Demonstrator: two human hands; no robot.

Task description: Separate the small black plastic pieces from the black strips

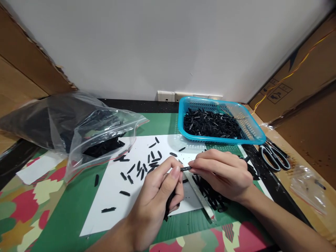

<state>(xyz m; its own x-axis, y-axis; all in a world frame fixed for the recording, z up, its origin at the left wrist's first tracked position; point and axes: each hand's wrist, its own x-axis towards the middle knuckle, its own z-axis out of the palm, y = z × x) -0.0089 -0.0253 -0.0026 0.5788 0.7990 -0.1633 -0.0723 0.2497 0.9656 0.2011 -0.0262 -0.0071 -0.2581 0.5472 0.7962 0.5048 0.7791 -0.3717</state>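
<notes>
Between the fingertips of both hands is a small black strip-like piece (186,168), held level over white paper. My left hand (161,192) pinches one end with thumb and forefinger; its other fingers curl round more black pieces (168,206) in the palm. My right hand (223,173) pinches the other end. Under and beside my right hand lies a heap of similar black pieces (210,194). A pale, narrow stick-like tool (201,197) lies slanted between the hands. More loose black pieces (143,168) are scattered on the paper (105,196) to the left.
A blue basket (223,140) of black pieces stands at the back right. At the left lies a clear zip bag (78,126) filled with black pieces. Scissors (274,157) and a small plastic bag (308,189) lie at the right. Wall sockets (183,96) sit behind the table.
</notes>
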